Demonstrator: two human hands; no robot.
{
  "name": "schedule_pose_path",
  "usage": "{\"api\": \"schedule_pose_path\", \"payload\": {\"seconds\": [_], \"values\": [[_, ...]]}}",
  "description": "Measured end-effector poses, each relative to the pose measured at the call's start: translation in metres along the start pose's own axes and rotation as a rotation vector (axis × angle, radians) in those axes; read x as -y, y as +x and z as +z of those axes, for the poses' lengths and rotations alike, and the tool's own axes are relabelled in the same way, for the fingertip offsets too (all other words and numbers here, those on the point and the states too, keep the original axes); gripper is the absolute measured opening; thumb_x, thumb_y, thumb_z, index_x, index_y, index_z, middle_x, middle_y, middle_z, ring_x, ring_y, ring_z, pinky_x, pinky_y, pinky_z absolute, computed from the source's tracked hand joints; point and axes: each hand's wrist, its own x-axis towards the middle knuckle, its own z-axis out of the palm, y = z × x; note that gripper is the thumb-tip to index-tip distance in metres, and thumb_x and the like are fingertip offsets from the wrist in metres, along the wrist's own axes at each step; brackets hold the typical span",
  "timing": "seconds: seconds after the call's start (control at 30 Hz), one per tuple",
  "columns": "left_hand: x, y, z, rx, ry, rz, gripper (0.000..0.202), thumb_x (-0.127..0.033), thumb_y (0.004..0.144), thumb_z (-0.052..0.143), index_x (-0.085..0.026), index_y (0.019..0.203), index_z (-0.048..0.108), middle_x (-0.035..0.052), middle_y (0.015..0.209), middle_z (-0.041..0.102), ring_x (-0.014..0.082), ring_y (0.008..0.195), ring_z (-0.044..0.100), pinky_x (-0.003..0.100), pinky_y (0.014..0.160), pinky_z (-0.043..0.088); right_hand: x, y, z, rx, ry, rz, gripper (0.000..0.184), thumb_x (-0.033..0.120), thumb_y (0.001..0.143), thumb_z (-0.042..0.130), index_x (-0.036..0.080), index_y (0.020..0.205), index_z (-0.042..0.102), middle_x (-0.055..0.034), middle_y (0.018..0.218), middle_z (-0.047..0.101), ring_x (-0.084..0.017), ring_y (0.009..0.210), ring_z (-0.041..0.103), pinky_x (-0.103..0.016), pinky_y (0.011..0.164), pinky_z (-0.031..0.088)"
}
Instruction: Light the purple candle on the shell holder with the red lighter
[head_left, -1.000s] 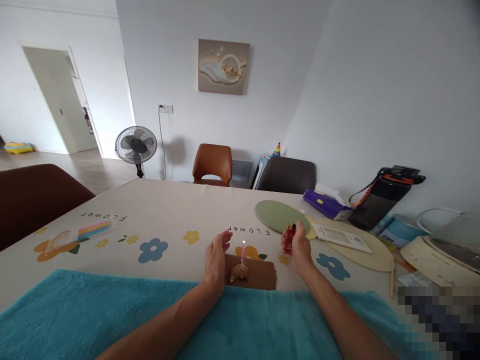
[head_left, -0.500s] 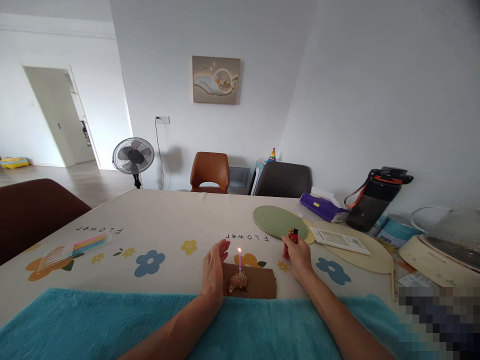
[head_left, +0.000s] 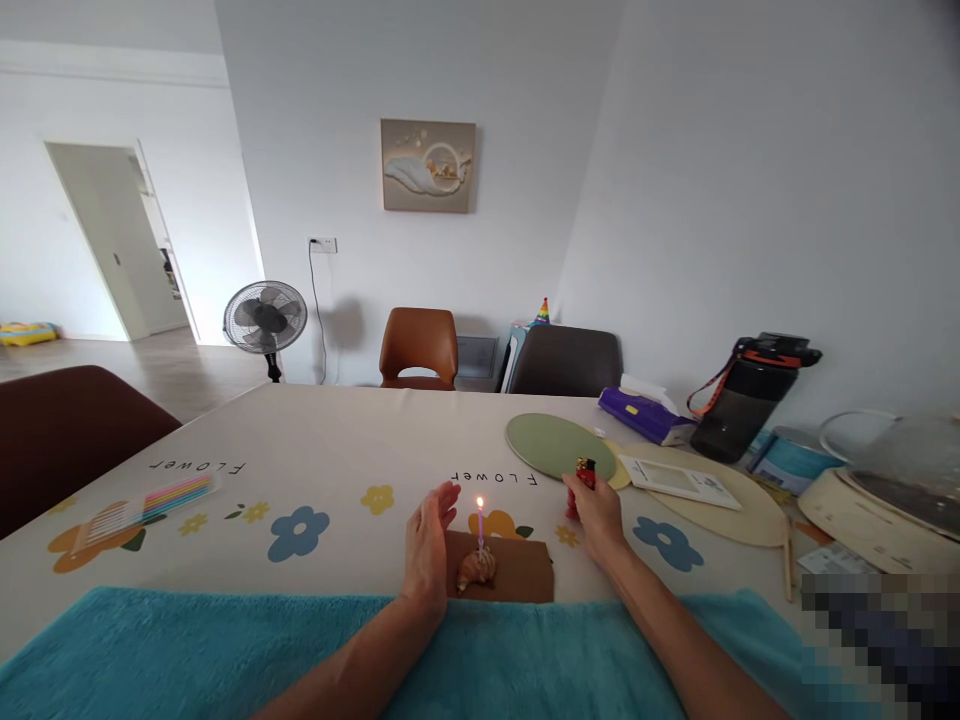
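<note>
Past the blue towel [head_left: 225,650], the left hand [head_left: 426,545], fingers together and empty, shields the lit candle [head_left: 480,528] in the pastry [head_left: 477,568], the lighting seemingly done, while the right hand [head_left: 598,512] clamps its fingers on a red lighter [head_left: 584,470], best set down clear of the flame, near the green plate [head_left: 551,443].

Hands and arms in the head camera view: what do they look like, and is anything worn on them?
Both arms are bare up to the frame's bottom edge: no sleeves show. The left hand and right hand wear no gloves, and no watch, bracelet or ring can be made out. No markings are visible at this size.
</note>
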Motion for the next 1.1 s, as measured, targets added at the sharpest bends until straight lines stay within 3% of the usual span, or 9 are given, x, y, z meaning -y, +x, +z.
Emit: {"api": "schedule_pose_path", "payload": {"seconds": [0.53, 1.1], "values": [[-0.021, -0.012, 0.006, 0.053, 0.063, 0.025, 0.044, -0.042, 0.091, 0.033, -0.018, 0.114, 0.062, 0.0085, 0.128, 0.058, 0.0230, 0.122, 0.049, 0.036, 0.105, 0.034, -0.007, 0.006, -0.001, 0.019, -0.029, 0.010, 0.022, 0.033, 0.062, 0.061, 0.021, 0.061, 0.043, 0.0066, 0.045, 0.041, -0.009, 0.037, 0.038, -0.021, 0.035, 0.034], [-0.031, -0.016, 0.010, 0.069, 0.062, 0.028, 0.048, -0.046, 0.091, 0.033, -0.018, 0.117, 0.062, 0.0095, 0.130, 0.057, 0.0256, 0.122, 0.049, 0.042, 0.108, 0.031, -0.010, 0.010, -0.001, 0.017, -0.040, 0.022, 0.022, 0.034, 0.061, 0.061, 0.021, 0.061, 0.043, 0.0064, 0.044, 0.042, -0.009, 0.036, 0.039, -0.022, 0.035, 0.035]]}}
